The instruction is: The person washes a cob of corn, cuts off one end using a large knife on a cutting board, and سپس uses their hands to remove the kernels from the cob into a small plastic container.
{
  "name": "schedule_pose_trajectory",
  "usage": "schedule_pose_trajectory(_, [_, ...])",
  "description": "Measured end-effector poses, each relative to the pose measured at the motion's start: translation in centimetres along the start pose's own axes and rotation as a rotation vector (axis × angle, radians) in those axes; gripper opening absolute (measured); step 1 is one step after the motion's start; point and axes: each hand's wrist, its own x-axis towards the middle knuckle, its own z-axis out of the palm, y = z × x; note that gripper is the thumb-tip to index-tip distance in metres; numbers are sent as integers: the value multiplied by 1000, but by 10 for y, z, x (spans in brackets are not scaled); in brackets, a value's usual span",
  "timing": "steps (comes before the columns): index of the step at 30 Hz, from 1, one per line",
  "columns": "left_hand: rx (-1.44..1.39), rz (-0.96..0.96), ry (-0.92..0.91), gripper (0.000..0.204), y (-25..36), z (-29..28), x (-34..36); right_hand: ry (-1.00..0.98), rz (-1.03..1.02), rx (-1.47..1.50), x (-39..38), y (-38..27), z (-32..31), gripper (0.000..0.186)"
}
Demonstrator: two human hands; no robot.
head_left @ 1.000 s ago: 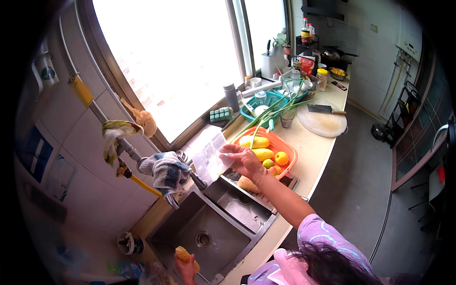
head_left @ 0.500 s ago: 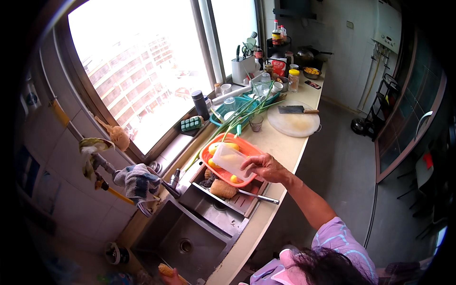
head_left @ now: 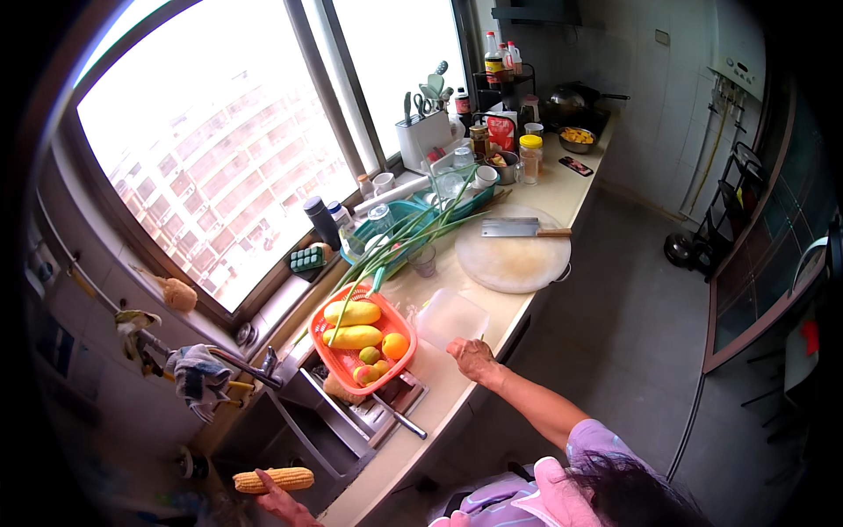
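So the 2 hands are well apart here. Left hand, bottom left of the frame, is wrapped around a corn cob, kernels all yellow, held above the edge of the sink. Right hand, just below the middle of the frame, has its fingers curled at the near edge of a clear tray; can't tell if they're actually pinching it. The tray's at the counter, pretty much dead centre.

Just left of the tray there's an orange basket with 2 long yellow fruits, an orange and some smaller fruit. Long green onions run from its upper edge toward the top of the frame, with a glass near them.

Right of centre is a round board, and a cleaver lies flat on it. Farther up: a yellow-lidded jar, a phone and a bowl of yellow-orange pieces.
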Motion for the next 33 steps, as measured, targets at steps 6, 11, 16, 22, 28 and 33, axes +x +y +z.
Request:
schedule_pose_trajectory(6, [-398, -225, -491, 48, 81, 130, -109, -256, -121, -170, 13, 38, 28, 13])
schedule_pose_trajectory(11, [-483, -409, -817, 46, 86, 254, -152, 58, -325, 39, 24, 47, 6, 27])
schedule_pose_trajectory(16, [-304, -704, -1198, 35, 68, 399, -191, 15, -155, 67, 45, 134, -44, 36])
schedule_pose_trajectory(22, [47, -329, -1498, 40, 10, 565, -241, 81, 306, -4, 18, 254, -97, 32])
schedule_pose_trajectory(28, [421, 103, -1054, 70, -29, 639, -315, 59, 347, 10, 18, 304, -100, 32])
schedule_pose_trajectory(33, [565, 282, -910, 79, -22, 634, -319, 93, 251, -44, 104, 333, -96, 36])
